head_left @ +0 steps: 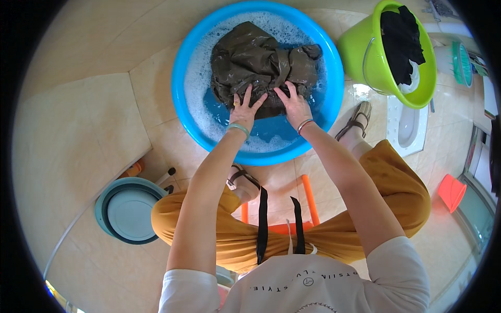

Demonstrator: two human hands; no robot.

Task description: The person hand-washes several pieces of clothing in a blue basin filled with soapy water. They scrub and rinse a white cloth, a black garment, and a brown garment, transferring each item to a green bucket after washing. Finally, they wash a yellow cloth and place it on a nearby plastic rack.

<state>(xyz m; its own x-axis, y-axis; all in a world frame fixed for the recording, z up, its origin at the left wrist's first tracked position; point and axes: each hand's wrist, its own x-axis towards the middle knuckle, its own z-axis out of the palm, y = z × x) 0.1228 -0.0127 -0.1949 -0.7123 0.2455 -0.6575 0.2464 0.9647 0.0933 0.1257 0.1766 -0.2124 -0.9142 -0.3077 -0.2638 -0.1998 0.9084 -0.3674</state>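
Left hand (244,108) and right hand (295,104) press flat, fingers spread, gripping nothing, on the wet dark garment (261,65) in the soapy blue basin (182,78).

A beige tiled floor (78,125) carries everything: a blue basin (183,68) at twelve o'clock, a green bucket (365,60) at one o'clock (dark cloth inside), a teal collapsed tub (128,211) at eight o'clock, an orange stool (308,201) near centre and a red dustpan (451,191) at four o'clock.

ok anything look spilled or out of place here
Nothing stands out. Both hands, left and right, press a dark wet garment in the blue basin; the suds stay inside. Dark clothes hang over the green bucket's rim, nothing spilled.
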